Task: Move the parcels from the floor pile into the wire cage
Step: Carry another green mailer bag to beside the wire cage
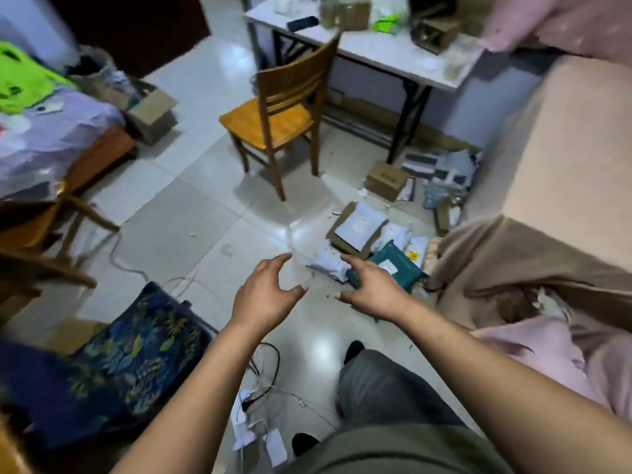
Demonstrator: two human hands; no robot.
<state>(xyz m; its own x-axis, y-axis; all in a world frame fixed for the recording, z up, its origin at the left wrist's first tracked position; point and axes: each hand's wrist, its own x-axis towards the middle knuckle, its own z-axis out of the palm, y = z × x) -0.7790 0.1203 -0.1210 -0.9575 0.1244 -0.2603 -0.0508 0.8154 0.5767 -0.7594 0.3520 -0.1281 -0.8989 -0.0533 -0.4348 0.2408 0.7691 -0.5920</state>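
Observation:
A pile of parcels lies on the tiled floor beside the beige sofa: a teal bag parcel (400,268), a white bag parcel (330,261), a flat white parcel (359,225) on brown cardboard, and a small brown box (386,179) farther back. Both my arms stretch out over the floor. My left hand (266,292) hovers left of the pile with fingers spread and holds nothing. My right hand (372,285) hovers just above the near edge of the teal parcel, fingers relaxed, empty. No wire cage is in view.
A wooden chair (280,114) stands on the floor beyond the pile, in front of a white table (376,49). The sofa (547,186) borders the right. A dark floral bag (136,347) and loose cables (266,371) lie near my feet. An open cardboard box (150,111) sits far left.

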